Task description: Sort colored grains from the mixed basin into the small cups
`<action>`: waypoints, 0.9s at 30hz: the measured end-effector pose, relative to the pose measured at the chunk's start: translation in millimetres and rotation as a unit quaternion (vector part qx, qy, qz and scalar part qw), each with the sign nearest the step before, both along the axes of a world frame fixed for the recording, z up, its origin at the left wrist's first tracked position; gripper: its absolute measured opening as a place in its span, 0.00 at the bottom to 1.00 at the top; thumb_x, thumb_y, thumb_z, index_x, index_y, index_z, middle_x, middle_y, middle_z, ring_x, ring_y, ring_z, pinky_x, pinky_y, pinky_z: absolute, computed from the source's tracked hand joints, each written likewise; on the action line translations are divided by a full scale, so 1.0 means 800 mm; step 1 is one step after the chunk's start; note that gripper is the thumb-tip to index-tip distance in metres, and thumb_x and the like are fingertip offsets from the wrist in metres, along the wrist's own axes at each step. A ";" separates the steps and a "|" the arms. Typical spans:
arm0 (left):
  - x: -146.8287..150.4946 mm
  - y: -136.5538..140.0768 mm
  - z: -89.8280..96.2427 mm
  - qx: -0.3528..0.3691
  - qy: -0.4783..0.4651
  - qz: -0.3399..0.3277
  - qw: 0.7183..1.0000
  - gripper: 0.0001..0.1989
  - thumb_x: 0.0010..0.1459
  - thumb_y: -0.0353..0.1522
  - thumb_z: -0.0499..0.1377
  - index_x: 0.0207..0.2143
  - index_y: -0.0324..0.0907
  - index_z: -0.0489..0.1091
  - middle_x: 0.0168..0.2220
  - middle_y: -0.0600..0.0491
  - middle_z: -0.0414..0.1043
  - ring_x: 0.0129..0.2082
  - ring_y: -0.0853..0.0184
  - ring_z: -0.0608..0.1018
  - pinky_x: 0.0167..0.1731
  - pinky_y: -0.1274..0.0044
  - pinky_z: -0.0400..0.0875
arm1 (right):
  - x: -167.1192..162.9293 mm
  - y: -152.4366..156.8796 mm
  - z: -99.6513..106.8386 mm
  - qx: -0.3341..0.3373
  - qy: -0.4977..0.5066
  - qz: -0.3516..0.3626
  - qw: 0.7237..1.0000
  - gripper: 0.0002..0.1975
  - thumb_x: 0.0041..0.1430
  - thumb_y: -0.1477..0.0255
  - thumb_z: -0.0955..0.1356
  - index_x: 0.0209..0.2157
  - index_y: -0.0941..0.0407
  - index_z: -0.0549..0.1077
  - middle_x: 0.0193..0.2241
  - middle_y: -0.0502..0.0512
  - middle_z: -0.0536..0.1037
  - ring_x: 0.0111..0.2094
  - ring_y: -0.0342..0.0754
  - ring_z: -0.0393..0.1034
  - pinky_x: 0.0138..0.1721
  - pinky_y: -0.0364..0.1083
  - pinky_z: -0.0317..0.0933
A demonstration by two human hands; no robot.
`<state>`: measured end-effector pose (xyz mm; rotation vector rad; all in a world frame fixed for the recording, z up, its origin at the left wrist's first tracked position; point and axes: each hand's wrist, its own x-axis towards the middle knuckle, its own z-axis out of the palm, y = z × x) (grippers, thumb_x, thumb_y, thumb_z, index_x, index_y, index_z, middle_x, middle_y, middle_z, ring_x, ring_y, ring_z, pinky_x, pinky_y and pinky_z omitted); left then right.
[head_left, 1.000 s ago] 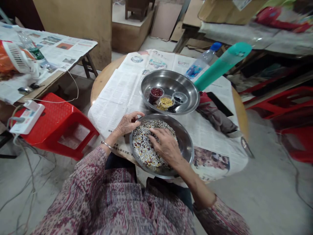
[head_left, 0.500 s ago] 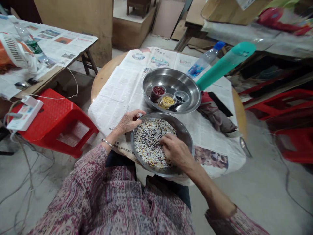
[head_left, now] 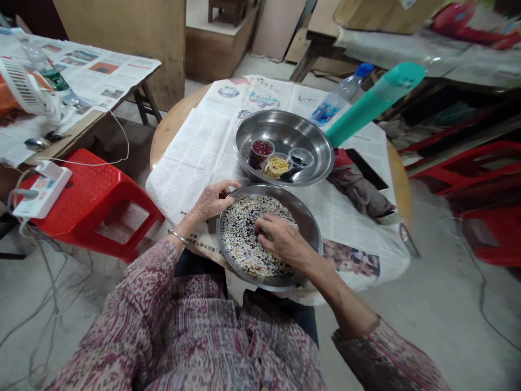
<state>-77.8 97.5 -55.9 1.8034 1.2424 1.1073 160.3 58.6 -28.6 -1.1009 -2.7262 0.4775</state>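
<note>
A steel bowl (head_left: 311,228) sits at the near edge of the round table, holding a mix of white, black, yellow and dark red grains and beans (head_left: 242,239). My left hand (head_left: 214,200) has its thumb and fingers at the bowl's left rim, gripping it. Over the middle of the mix, my right hand (head_left: 283,240) has its fingers curled together among the grains; what they pinch is hidden. Just behind stands a larger steel basin (head_left: 323,155). In it are clear plastic cups of red beans (head_left: 261,147), yellow beans (head_left: 278,165) and black beans (head_left: 299,161).
Newspaper (head_left: 191,146) covers the table. Right of the basin lie a plastic bottle (head_left: 340,98), a long green tube (head_left: 376,103), a dark phone-like slab (head_left: 368,169) and a crumpled grey cloth bag (head_left: 358,193). At left, a red stool (head_left: 93,201) bears a power strip (head_left: 43,190).
My right hand has moved a little left and away from me across the mix, its fingers still curled. My left hand stays at the rim.
</note>
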 end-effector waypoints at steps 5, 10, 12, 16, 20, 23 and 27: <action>0.000 0.000 -0.002 0.001 0.007 0.002 1.000 0.17 0.52 0.23 0.59 0.45 0.42 0.73 0.24 0.61 0.63 0.23 0.74 0.65 0.27 0.80 0.62 | 0.042 -0.017 0.008 -0.068 0.014 -0.006 0.998 0.09 0.55 0.82 0.62 0.29 0.54 0.69 0.29 0.51 0.73 0.32 0.46 0.68 0.36 0.45 0.61; -0.001 0.001 -0.002 -0.005 -0.003 -0.002 1.000 0.17 0.52 0.24 0.59 0.45 0.42 0.73 0.24 0.61 0.63 0.23 0.74 0.65 0.27 0.80 0.62 | 0.055 -0.051 0.012 -0.113 0.035 0.015 0.993 0.09 0.62 0.78 0.63 0.36 0.54 0.73 0.35 0.53 0.76 0.36 0.47 0.73 0.39 0.46 0.67; 0.000 0.001 -0.001 -0.004 -0.001 0.000 1.000 0.16 0.53 0.24 0.59 0.45 0.43 0.73 0.23 0.61 0.63 0.23 0.74 0.65 0.27 0.80 0.62 | 0.048 -0.062 0.011 -0.117 0.045 0.028 0.992 0.09 0.63 0.76 0.64 0.42 0.53 0.74 0.38 0.55 0.77 0.39 0.48 0.74 0.42 0.48 0.69; 0.000 0.001 -0.001 -0.007 -0.003 0.004 1.000 0.16 0.52 0.24 0.59 0.44 0.43 0.74 0.23 0.61 0.62 0.23 0.74 0.65 0.28 0.80 0.62 | 0.025 -0.068 0.003 -0.107 0.064 0.057 0.991 0.14 0.64 0.77 0.64 0.49 0.52 0.74 0.43 0.57 0.77 0.42 0.48 0.75 0.44 0.49 0.71; 0.000 0.002 0.000 -0.014 -0.007 0.003 1.000 0.17 0.51 0.23 0.59 0.44 0.42 0.74 0.23 0.62 0.61 0.23 0.74 0.65 0.28 0.80 0.62 | 0.008 -0.049 -0.010 -0.049 0.072 -0.011 0.996 0.15 0.66 0.77 0.61 0.49 0.53 0.75 0.41 0.58 0.77 0.40 0.49 0.74 0.42 0.50 0.72; 0.000 0.001 0.000 -0.009 0.003 0.006 1.000 0.17 0.52 0.23 0.59 0.45 0.42 0.74 0.23 0.61 0.63 0.23 0.74 0.65 0.27 0.80 0.62 | 0.001 -0.035 -0.011 0.007 0.093 -0.080 0.992 0.16 0.65 0.78 0.60 0.49 0.53 0.75 0.43 0.60 0.76 0.43 0.53 0.74 0.46 0.55 0.71; -0.001 0.001 0.001 -0.001 0.016 0.006 1.000 0.16 0.54 0.25 0.60 0.45 0.43 0.73 0.24 0.61 0.64 0.23 0.74 0.66 0.27 0.80 0.62 | -0.018 -0.041 0.005 0.008 0.119 -0.003 0.993 0.14 0.65 0.76 0.63 0.48 0.52 0.75 0.46 0.59 0.75 0.49 0.53 0.71 0.51 0.56 0.69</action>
